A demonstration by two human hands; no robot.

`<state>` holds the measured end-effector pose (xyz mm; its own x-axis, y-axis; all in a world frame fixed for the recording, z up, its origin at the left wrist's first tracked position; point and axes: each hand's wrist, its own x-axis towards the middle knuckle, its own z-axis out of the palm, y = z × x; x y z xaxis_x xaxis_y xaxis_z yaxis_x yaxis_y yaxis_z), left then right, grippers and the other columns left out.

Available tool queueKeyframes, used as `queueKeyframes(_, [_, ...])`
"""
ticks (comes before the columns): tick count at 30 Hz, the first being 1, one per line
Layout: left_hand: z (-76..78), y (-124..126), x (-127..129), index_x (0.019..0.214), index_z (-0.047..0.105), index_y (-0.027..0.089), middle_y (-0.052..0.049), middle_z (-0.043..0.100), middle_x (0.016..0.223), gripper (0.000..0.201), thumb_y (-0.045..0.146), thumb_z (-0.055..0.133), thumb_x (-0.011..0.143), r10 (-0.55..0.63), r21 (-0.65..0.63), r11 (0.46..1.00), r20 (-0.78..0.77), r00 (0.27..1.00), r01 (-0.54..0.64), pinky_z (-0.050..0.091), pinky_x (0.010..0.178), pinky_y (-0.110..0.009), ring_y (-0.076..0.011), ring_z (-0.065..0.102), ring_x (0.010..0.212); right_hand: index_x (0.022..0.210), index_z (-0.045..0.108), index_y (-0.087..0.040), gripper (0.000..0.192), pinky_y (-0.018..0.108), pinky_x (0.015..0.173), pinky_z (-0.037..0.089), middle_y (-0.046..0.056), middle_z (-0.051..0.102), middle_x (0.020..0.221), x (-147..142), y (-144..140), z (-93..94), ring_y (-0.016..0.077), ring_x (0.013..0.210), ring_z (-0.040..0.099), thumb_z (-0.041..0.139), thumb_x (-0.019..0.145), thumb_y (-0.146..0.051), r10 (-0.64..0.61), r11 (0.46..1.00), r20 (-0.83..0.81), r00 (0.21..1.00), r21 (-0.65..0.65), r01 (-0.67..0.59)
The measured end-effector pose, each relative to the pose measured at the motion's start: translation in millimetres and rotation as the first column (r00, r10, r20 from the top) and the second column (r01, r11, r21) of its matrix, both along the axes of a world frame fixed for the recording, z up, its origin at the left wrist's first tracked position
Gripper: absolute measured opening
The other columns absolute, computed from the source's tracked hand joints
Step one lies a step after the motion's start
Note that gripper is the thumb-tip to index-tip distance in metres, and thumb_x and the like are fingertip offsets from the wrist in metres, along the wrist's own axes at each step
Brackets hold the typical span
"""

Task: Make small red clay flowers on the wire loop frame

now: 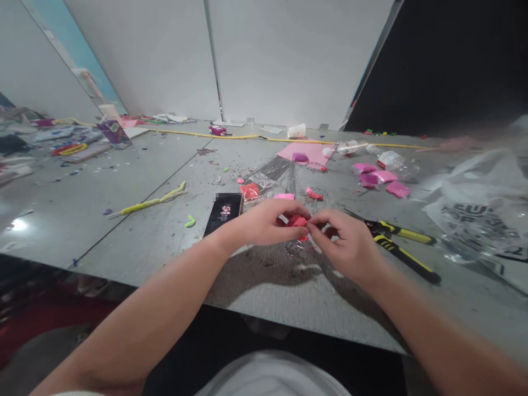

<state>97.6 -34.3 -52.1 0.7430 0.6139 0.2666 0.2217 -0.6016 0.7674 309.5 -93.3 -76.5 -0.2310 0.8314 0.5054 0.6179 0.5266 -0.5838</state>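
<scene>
Left hand (264, 224) and right hand (344, 245) meet above the grey table (165, 231). Fingertips of both pinch a small red piece (297, 221) held between them. Yellow-handled pliers (402, 245) lie just right of the right hand.

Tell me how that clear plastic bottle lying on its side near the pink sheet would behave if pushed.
The clear plastic bottle lies on its side on the table, so it would probably roll rather than slide. It looks empty, so likely light and easily sent off course. Its thin walls would probably dent if squeezed.
</scene>
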Motion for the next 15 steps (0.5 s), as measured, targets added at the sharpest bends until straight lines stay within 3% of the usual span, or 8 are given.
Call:
queueKeyframes(2, [0.2, 1.8, -0.7, 0.099, 0.068, 0.016, -0.002, 0.065, 0.086, 0.017, 0.031, 0.059, 0.095, -0.012, 0.053, 0.999, 0.001, 1.0, 0.012, 0.047, 0.069, -0.025, -0.0125, 0.058, 0.078, 0.091, 0.065, -0.022, 0.01, 0.029, 0.058, 0.048, 0.001, 0.069, 0.079, 1.9, -0.6, -0.5, 0.0158, 0.065, 0.063, 0.06, 0.097, -0.028, -0.039, 0.999, -0.015, 0.999, -0.015, 0.039])
queueKeyframes(5, [-1.7, 9.4, -5.0, 0.098, 0.067, 0.017, 0.0, 0.064, 0.082, 0.016, 0.03, 0.057, 0.096, 0.121, 0.162, 0.981, -0.056, 0.991, -0.111, 0.046, 0.069, -0.025, -0.012, 0.057, 0.074, 0.083, 0.057, -0.023, 0.02, 0.028, 0.052, 0.043, -0.001, 0.062, 0.068, 7.4, 0.1, -1.0, 0.0137, 0.055, 0.056, 0.05, 0.101, -0.027, -0.124, 0.991, -0.108, 0.986, -0.057, 0.118])
queueKeyframes(8, [-8.6, 21.7, -12.6, 0.1, 0.068, 0.017, -0.004, 0.069, 0.087, 0.015, 0.025, 0.057, 0.094, 0.333, 0.381, 0.897, -0.248, 0.91, -0.225, 0.047, 0.073, -0.029, -0.0168, 0.062, 0.081, 0.073, 0.049, -0.024, 0.033, 0.029, 0.053, 0.041, -0.003, 0.054, 0.06, 12.6, 2.8, 0.5, 0.013, 0.052, 0.05, 0.043, 0.105, -0.031, -0.158, 0.986, -0.149, 0.976, -0.077, 0.148])
queueKeyframes(10, [-15.5, 29.9, -17.3, 0.1, 0.07, 0.014, -0.008, 0.07, 0.087, 0.016, 0.018, 0.059, 0.09, 0.414, 0.443, 0.859, -0.31, 0.856, -0.256, 0.047, 0.076, -0.033, -0.022, 0.064, 0.085, 0.073, 0.052, -0.024, 0.036, 0.03, 0.053, 0.041, -0.003, 0.055, 0.059, 14.2, 4.8, 1.8, 0.0124, 0.05, 0.048, 0.044, 0.106, -0.036, -0.153, 0.987, -0.127, 0.98, -0.073, 0.145])
queueKeyframes(15, [-29.4, 41.4, -20.8, 0.101, 0.075, 0.015, -0.01, 0.071, 0.088, 0.018, 0.017, 0.07, 0.083, 0.395, 0.448, 0.867, -0.353, 0.848, -0.218, 0.049, 0.08, -0.036, -0.0251, 0.066, 0.086, 0.091, 0.069, -0.022, 0.014, 0.029, 0.058, 0.051, 0.003, 0.073, 0.077, 14.0, 8.2, 1.9, 0.0176, 0.067, 0.069, 0.065, 0.096, -0.035, -0.177, 0.984, -0.119, 0.977, -0.051, 0.172])
